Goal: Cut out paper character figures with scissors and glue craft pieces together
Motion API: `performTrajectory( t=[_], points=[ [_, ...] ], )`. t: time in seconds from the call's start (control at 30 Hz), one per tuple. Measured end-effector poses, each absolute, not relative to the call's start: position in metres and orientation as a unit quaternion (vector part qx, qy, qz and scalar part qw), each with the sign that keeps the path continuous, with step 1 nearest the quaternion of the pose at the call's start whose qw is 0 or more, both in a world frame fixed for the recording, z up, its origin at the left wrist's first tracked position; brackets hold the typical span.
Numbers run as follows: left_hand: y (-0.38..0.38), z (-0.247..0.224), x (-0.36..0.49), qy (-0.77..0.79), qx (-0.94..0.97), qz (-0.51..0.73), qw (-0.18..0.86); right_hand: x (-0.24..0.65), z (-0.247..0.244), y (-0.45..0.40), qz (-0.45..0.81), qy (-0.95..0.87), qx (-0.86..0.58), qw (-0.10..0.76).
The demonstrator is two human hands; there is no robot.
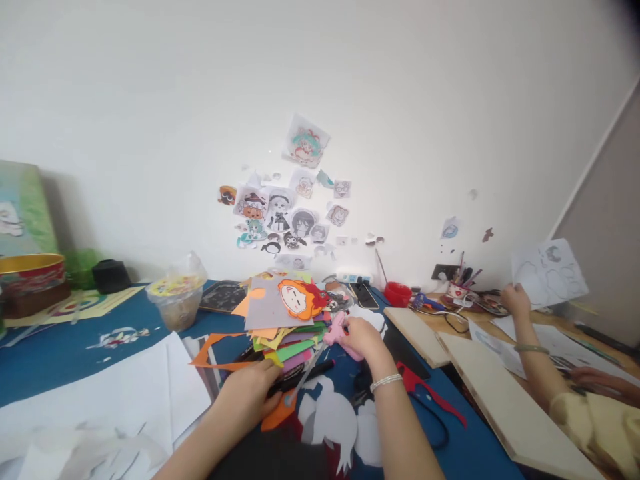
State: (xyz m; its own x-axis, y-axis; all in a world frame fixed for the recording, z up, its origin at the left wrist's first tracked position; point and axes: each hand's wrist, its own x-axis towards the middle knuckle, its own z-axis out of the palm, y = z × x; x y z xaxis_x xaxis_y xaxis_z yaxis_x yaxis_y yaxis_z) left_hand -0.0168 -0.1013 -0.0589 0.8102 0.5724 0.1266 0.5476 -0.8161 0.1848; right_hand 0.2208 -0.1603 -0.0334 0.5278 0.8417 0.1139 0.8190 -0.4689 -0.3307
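The right hand (364, 339) has its fingers closed on a pink object (336, 329) beside the paper pile (276, 316); the left hand (254, 387) lies nearer the table's (135, 312) near edge, its grip hidden.

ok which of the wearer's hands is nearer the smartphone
Right. The right hand is just short of the smartphone, holding a pink piece; the left hand is farther off, to the left, by the near edge of the colored paper pile.

A craft workspace — cut-out drawings (303, 225) on the wall (400, 120), coloured paper (295, 349) piled below.
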Motion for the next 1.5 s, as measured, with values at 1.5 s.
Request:
performTrajectory(
  t=[1.5],
  points=[
    [-0.121,-0.046,0.111,0.239,0.962,0.132,-0.004,0.257,-0.012,-0.182,0.204,-0.396,-0.635,0.631]
  ],
)
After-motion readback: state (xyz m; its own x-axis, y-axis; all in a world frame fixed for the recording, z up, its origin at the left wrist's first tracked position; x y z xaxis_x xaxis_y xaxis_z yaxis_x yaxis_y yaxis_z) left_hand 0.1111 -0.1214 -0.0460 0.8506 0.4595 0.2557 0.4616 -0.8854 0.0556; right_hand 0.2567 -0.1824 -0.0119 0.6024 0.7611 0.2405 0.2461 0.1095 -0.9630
